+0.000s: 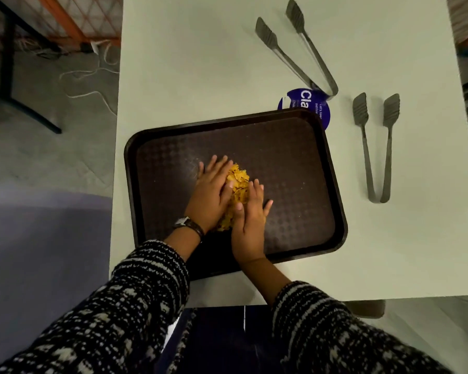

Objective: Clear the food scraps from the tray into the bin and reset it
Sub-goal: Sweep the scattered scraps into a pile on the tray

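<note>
Looking straight down at a dark brown tray (295,163) on a white table (200,63), sitting a bit crooked. Smack in the middle of it, a heap of yellow-orange food scraps (238,182), crumbly, chip-like stuff. Heap sandwiched between both hands. Left hand (212,194) against its 9 o'clock side, fingers straight and held close together, lying over the edge of the pile. Right hand (250,222) against the 4 o'clock side, fingers straight too but slightly fanned, thumb poking out toward 3 o'clock. Flat palms pressing in from both sides, basically. Watch (188,225) on the left wrist, black-and-white knit sleeves (146,279) ending short of both wrists.

Off the tray: blue round sticker (305,102) at the tray's 1 o'clock corner, partly hidden under the rim. Far tongs (267,33) further out at 1 o'clock, metal, arms splayed apart, hinge end touching the sticker. Near tongs (360,110) over at 3 o'clock, well clear of the tray, also splayed. Grey floor (52,157) out past the table's 9 o'clock edge.
</note>
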A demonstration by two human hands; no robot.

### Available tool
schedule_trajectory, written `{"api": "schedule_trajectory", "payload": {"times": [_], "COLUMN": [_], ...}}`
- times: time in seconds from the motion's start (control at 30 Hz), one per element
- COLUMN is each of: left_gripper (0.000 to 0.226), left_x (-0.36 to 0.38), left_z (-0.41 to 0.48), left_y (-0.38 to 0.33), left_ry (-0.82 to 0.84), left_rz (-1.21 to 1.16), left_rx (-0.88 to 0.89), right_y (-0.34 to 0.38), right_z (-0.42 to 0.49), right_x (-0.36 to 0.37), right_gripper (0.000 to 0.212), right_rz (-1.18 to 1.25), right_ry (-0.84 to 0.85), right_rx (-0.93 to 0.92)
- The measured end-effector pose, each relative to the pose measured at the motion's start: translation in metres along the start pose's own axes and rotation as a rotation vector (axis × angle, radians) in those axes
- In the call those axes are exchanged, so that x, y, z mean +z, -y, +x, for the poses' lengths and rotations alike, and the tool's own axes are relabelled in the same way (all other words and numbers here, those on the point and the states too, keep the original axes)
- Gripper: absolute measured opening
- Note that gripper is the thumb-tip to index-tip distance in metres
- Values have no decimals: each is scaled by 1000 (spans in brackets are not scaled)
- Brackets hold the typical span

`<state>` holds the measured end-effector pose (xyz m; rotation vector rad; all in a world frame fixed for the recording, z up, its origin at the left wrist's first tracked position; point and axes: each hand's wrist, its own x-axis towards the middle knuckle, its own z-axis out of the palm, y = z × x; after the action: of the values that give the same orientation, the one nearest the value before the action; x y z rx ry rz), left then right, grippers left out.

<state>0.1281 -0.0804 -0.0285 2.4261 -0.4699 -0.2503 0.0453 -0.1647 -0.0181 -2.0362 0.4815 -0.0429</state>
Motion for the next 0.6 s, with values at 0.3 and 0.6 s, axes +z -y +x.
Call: {"api": "schedule_trajectory", "payload": {"times": [0.3,0.6], "left_gripper": [46,33], "left_x": [14,11], "left_z": [-6,-10], "left_y": [-12,-34], "left_ry": [-65,-358], "left_rz": [-121,-583], "left_rx": [-96,-243], "right_y": [6,28], "right_z": [15,22], "right_x": [17,16], "right_gripper": [60,49], "right_rz": [76,573], "right_ry": [-14,43], "right_rx": [-11,139]}}
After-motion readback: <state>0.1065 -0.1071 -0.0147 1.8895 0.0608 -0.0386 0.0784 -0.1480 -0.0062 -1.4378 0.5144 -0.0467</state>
